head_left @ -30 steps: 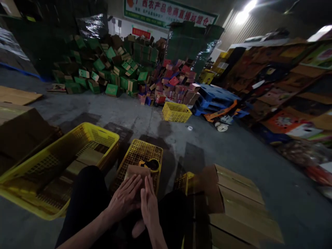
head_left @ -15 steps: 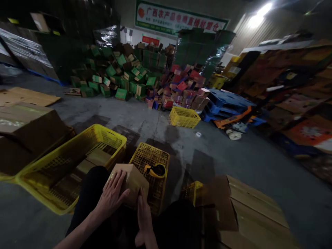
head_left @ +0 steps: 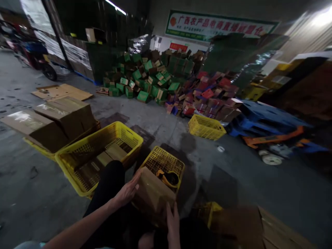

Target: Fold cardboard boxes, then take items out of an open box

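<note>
A small brown cardboard box (head_left: 153, 194) rests on my lap, tilted, against an upturned yellow crate (head_left: 160, 160). My left hand (head_left: 127, 191) lies on the box's left side with its fingers stretched along the edge. Near the bottom edge of the view, my right hand (head_left: 173, 224) presses flat against the box's near right side, fingers together and pointing up. On the upturned crate behind the box sits a yellow tape dispenser (head_left: 169, 177).
An open yellow crate (head_left: 77, 155) with flat cardboard stands at my left knee, big brown cartons (head_left: 57, 119) beyond it. Folded cardboard sheets (head_left: 269, 226) lie at my right. Farther off are another yellow crate (head_left: 206, 126), heaps of green and red boxes (head_left: 166, 81) and blue pallets (head_left: 261, 116).
The view has swung left. The box has tipped and turned on my lap; my left hand slid to its left side and my right hand dropped to its near right side.
</note>
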Available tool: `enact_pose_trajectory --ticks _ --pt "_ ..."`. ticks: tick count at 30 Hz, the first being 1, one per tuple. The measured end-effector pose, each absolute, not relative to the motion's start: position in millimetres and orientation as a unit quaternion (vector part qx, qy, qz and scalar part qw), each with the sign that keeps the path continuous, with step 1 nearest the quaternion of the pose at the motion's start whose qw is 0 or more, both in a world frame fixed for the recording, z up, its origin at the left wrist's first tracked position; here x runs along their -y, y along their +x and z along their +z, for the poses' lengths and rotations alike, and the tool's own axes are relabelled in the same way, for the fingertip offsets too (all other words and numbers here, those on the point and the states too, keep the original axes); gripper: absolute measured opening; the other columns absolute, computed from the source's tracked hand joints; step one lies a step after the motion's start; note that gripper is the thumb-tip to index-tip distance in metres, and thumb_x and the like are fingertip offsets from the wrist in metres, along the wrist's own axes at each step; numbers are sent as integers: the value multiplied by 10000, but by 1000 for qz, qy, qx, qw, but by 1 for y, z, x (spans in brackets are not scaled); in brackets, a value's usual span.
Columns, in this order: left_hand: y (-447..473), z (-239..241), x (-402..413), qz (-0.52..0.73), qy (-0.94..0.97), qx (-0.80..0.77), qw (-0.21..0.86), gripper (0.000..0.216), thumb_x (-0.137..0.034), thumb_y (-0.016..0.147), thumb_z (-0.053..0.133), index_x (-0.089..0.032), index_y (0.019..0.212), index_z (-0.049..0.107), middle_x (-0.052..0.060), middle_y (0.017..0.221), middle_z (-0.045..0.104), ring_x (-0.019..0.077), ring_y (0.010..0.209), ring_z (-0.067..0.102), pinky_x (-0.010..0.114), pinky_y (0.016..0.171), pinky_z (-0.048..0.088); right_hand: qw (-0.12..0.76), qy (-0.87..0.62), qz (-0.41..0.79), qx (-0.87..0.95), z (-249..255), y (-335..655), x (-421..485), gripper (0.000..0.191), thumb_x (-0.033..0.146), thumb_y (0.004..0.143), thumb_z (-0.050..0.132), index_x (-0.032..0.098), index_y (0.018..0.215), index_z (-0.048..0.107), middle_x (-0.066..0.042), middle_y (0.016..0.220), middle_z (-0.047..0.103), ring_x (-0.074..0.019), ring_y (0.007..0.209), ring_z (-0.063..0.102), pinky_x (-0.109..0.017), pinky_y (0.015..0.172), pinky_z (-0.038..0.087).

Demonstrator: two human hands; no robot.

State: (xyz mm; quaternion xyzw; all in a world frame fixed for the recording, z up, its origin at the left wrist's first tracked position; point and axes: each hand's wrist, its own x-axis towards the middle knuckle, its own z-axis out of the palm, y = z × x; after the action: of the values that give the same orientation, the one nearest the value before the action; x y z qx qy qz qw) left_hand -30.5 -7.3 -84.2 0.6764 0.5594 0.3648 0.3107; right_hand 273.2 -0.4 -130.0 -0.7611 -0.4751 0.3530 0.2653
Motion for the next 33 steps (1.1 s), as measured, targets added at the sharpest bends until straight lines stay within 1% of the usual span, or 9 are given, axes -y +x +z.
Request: enact_pose_trajectory --ticks 2,4,7,11,16,19,23,27,33 --pt "-20 -113 6 350 666 -571 330 630 -254 1006 306 -219 1616 150 37 1642 286 173 1506 270 366 1246 231 243 -770 357 469 -120 280 3 1083 822 775 375 68 1551 339 -191 1544 431 -325 1420 440 -406 1113 408" --pt "-11 -138 6 329 664 -584 331 633 -236 991 317 -160 1606 190 87 1638 288 198 1506 266 378 1238 257 231 -770 338 490 -114 278 5 1040 783 801 358 52 1540 353 -194 1553 420 -318 1443 406 -406 1155 352" --pt "-4 -159 8 303 682 -590 309 630 -256 994 347 -169 1601 203 110 1647 259 228 1504 265 407 1210 326 229 -758 296 534 -114 271 10 982 742 842 329 21 1504 401 -226 1532 433 -331 1428 418 -418 1168 331" --pt "-1 -154 14 264 718 -602 230 607 -266 1013 362 -170 1594 216 151 1659 201 251 1506 258 424 1167 393 220 -747 226 585 -120 264 22 838 671 934 260 87 1518 406 -203 1532 430 -335 1440 388 -458 1150 346" --pt "27 -134 19 189 788 -574 116 597 -298 964 513 -189 1536 382 154 1644 254 325 1530 179 568 1189 304 122 -757 128 629 -113 242 32 695 563 992 325 127 1524 418 -225 1616 285 -421 1503 217 -616 1155 245" --pt "53 -128 20 158 820 -539 109 593 -238 940 507 -215 1525 413 117 1638 289 321 1531 191 559 1199 281 104 -724 120 671 -109 221 32 595 469 1024 310 167 1524 426 -161 1630 288 -361 1523 196 -594 1196 177" --pt "71 -124 20 141 846 -500 123 666 -131 910 436 -205 1564 334 79 1635 309 264 1526 232 496 1220 257 98 -693 154 697 -106 209 31 538 367 1046 242 206 1530 415 -90 1637 290 -295 1526 217 -537 1213 197" --pt "57 -123 17 145 840 -508 125 587 -241 970 448 -262 1551 365 62 1630 323 258 1503 298 488 1210 279 97 -692 146 701 -103 224 35 546 446 1046 269 263 1552 362 -52 1639 289 -281 1527 219 -552 1211 188" --pt "21 -124 8 152 784 -594 99 546 -357 1006 426 -211 1532 397 107 1613 353 302 1499 300 541 1192 292 111 -734 151 652 -106 255 32 610 444 1040 216 152 1559 346 -120 1628 304 -310 1524 219 -538 1188 262"
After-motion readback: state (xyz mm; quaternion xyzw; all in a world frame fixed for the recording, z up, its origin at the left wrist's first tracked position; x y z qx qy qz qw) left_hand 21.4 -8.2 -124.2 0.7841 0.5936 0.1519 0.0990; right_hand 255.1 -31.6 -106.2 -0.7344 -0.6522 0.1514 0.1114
